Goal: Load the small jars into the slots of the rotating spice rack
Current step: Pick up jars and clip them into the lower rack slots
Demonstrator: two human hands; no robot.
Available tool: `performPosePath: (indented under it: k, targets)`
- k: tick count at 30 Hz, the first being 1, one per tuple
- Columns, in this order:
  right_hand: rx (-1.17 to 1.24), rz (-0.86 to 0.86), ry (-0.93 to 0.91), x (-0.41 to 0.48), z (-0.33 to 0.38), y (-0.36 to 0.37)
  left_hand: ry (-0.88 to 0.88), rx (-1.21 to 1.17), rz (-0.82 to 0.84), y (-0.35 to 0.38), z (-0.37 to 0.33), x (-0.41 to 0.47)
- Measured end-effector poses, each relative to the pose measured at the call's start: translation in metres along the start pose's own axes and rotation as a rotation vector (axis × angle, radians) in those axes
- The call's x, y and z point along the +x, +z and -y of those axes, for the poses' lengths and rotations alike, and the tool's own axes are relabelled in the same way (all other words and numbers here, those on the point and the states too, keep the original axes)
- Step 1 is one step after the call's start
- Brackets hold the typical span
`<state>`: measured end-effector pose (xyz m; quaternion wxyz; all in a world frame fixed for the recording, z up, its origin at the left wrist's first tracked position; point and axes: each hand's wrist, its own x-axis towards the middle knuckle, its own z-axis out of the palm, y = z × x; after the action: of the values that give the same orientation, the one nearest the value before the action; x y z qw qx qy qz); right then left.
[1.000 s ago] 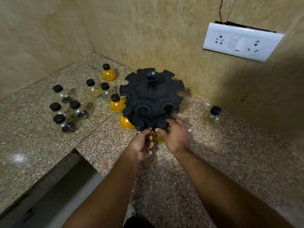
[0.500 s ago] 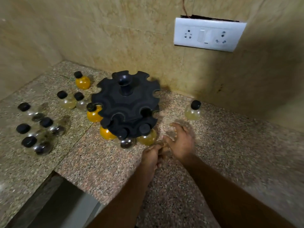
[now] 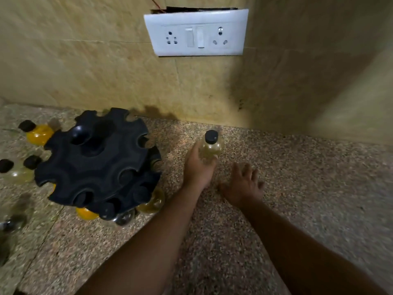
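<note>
The black rotating spice rack (image 3: 97,162) stands at the left on the granite counter (image 3: 297,188). Three jars hang in its front lower slots: an orange one (image 3: 86,213), a clear one (image 3: 125,218) and a yellowish one (image 3: 152,202). To the rack's right, my left hand (image 3: 197,167) is wrapped around a pale yellow jar (image 3: 210,149) with a black cap, standing near the wall. My right hand (image 3: 244,184) hovers just right of it with fingers spread, holding nothing. More loose jars sit left of the rack, partly hidden: an orange one (image 3: 37,134) and pale ones (image 3: 16,172).
A white switch and socket plate (image 3: 195,31) is on the tiled wall above. The counter meets the wall right behind the held jar. A dark clear jar (image 3: 10,222) lies blurred at the far left edge.
Both hands left the rack's front slots and moved right. My left hand has taken hold of the pale yellow jar by the wall. The camera swung right.
</note>
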<state>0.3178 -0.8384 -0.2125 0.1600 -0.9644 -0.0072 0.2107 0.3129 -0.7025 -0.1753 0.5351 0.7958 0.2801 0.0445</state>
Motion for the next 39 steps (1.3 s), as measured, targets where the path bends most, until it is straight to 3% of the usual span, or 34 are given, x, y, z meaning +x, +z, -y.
performPosePath:
  k: [12,17,21,25,28,33,39]
  targets:
    - [-0.077,0.04,-0.049,0.017,-0.012,0.006,0.283,0.196,0.035,0.023,-0.019,0.044]
    - [0.361,-0.173,-0.099,0.016,-0.007,-0.004,0.343,0.197,0.079,0.026,-0.011,0.016]
    - [0.466,-0.31,-0.277,0.004,0.003,-0.005,0.151,-0.125,0.11,0.014,-0.006,-0.008]
    - [0.458,-0.347,-0.279,-0.012,0.011,0.0,-0.159,-0.417,-0.175,-0.007,0.006,-0.022]
    - [0.46,-0.311,-0.335,-0.026,0.024,-0.002,-0.368,-0.566,-0.294,-0.025,0.022,-0.034]
    - [0.434,-0.27,-0.46,-0.049,0.054,-0.005,-0.484,-0.804,-0.43,-0.049,0.036,-0.052]
    - [0.383,-0.173,-0.575,-0.081,0.089,0.004,-0.579,-1.106,-0.449,-0.079,0.049,-0.081]
